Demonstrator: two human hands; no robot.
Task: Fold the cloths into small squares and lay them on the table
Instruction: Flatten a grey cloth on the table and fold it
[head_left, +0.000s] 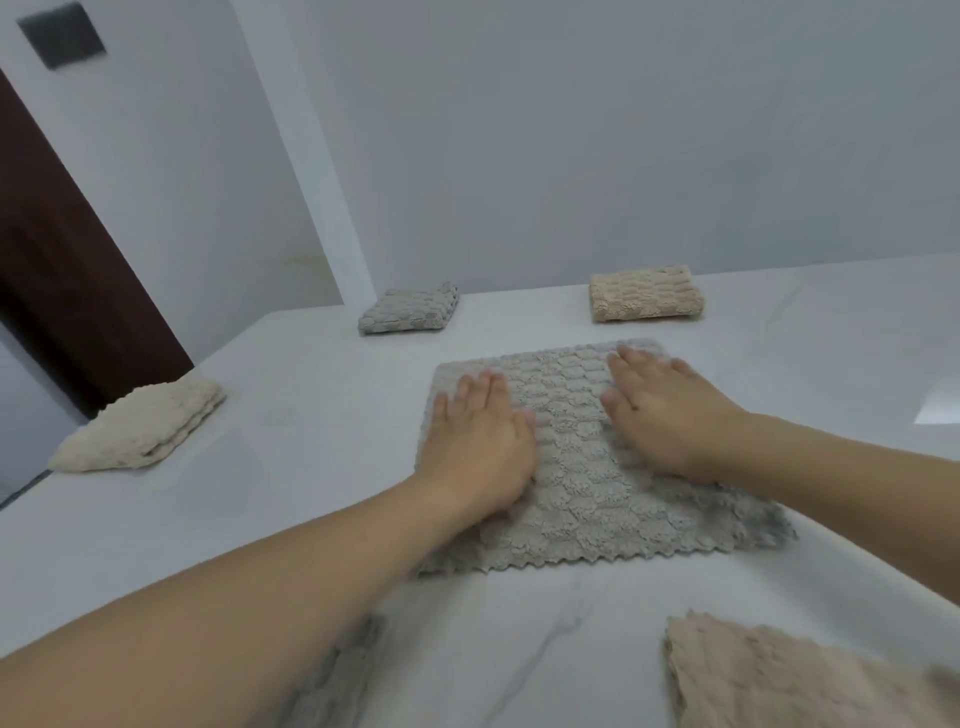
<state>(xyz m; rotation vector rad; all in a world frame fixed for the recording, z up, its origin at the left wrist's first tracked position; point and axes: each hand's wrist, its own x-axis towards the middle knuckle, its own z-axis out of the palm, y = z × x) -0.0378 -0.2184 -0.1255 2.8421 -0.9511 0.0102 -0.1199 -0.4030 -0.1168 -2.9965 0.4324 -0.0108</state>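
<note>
Grey cloth (576, 467) lay spread flat at the counter's (311, 415) centre, both the left hand (480, 441) and right hand (660, 410) pressing it with straight fingers. Folded cloths sat at nine (140, 428), eleven (410, 309) and one o'clock (647, 293). A beige cloth (779, 680) at five o'clock was cut off; a blurred grey patch (332, 675) showed under the left forearm.

The spread grey cloth (582, 467) was fluffy, matt microfibre with a bumpy scale-like pile and zigzag-cut edges. The folded beige cloth (647, 294) showed the same nubby, plush texture. The desk (311, 415) looked like smooth white marble-patterned stone, faintly glossy with grey veins.
</note>
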